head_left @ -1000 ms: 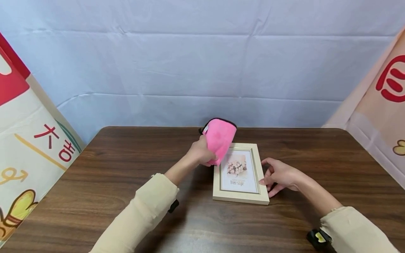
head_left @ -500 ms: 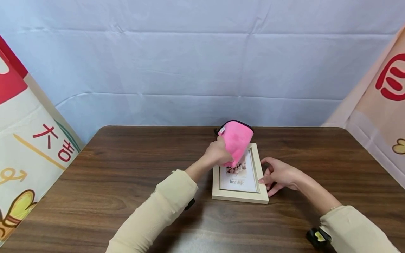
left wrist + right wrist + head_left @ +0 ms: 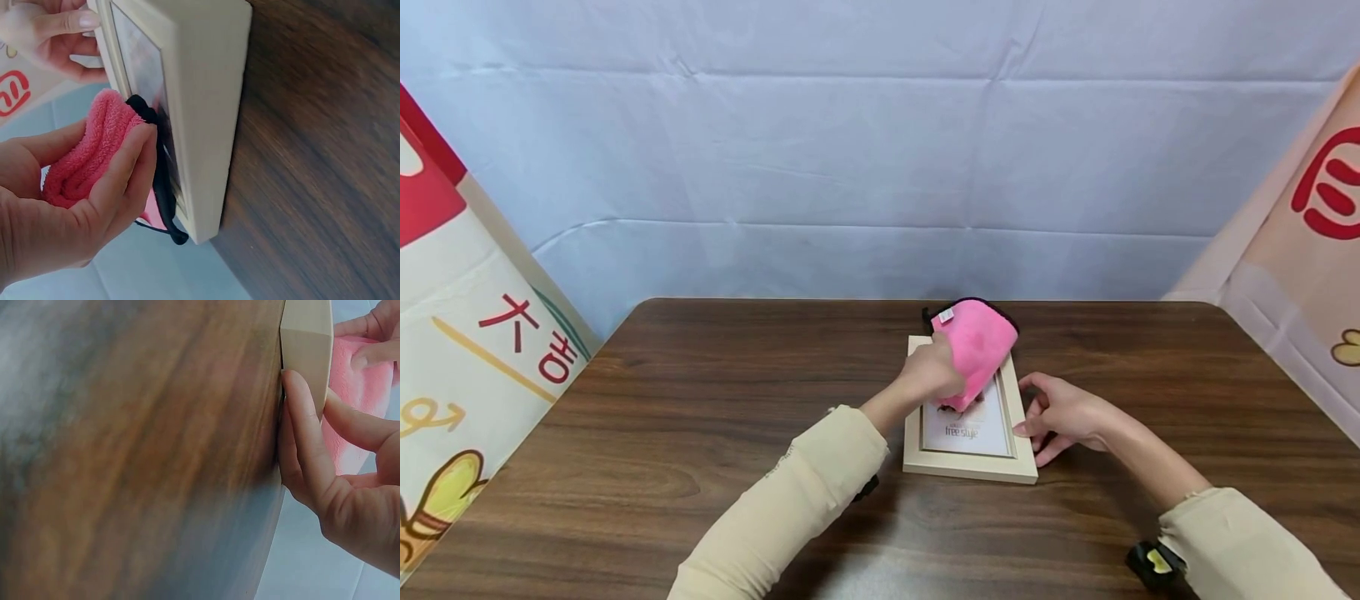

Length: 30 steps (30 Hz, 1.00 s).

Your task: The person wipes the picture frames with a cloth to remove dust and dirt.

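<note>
A cream picture frame (image 3: 967,468) lies flat, face up, on a dark wooden table (image 3: 647,467), in front of a person. The left hand (image 3: 934,368) grips a folded pink cloth (image 3: 981,337) with black edging over the upper part of the picture. The right hand (image 3: 1063,411) pinches the frame's right side, thumb on top, fingers against its edge. Wiping the picture looks to be the step in hand; the next move probably calls for drawing the cloth across the surface while the right hand steadies the frame. The print reads "free style" (image 3: 961,432) below partly covered flowers; a fainter line above is illegible. The cloth's white tag (image 3: 946,316) is too small to read. The left hanging sheet (image 3: 482,367) shows red Chinese characters, 大吉.
</note>
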Each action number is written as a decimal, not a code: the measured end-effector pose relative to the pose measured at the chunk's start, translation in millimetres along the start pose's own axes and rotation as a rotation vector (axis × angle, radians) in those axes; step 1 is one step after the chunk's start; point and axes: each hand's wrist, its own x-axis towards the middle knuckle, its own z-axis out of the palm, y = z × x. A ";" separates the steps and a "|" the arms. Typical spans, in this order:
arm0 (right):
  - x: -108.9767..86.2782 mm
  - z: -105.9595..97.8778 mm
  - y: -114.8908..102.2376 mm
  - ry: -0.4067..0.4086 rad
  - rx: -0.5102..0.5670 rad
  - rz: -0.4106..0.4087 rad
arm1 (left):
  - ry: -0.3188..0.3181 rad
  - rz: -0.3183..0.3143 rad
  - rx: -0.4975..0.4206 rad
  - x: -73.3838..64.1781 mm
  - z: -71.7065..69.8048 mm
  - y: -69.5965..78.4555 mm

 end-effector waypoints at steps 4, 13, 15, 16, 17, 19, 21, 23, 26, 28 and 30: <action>0.1 0.2 0.1 0.002 -0.003 -0.002 | 0.008 -0.019 0.004 0.6 -2.1 -5.8; 0.1 -0.1 0.9 0.003 -0.002 0.004 | -0.035 -0.091 -0.186 6.0 -18.3 -24.5; 0.1 0.0 1.1 0.004 -0.003 0.006 | -0.036 -0.108 -0.195 7.4 -21.4 -27.1; 0.1 0.1 1.2 0.004 -0.004 0.007 | -0.036 -0.117 -0.199 8.0 -22.4 -28.1; 0.1 0.2 1.2 0.005 -0.005 0.007 | -0.035 -0.124 -0.201 8.6 -23.1 -29.0; -0.1 0.5 0.9 0.007 -0.009 0.008 | -0.029 -0.129 -0.200 9.3 -23.1 -30.4; 0.0 0.7 1.0 0.009 -0.011 0.007 | -0.030 -0.123 -0.213 9.7 -22.1 -31.0; 0.2 0.8 1.3 0.010 -0.011 0.005 | -0.031 -0.108 -0.220 9.2 -20.4 -30.7; 0.6 0.9 1.6 0.008 -0.008 0.005 | -0.034 -0.091 -0.207 8.7 -17.2 -28.5; 0.9 0.8 1.6 0.007 -0.006 0.005 | -0.029 -0.084 -0.174 8.3 -15.4 -26.1; 1.2 0.5 1.5 0.008 -0.007 0.006 | -0.021 -0.079 -0.141 8.2 -13.4 -23.4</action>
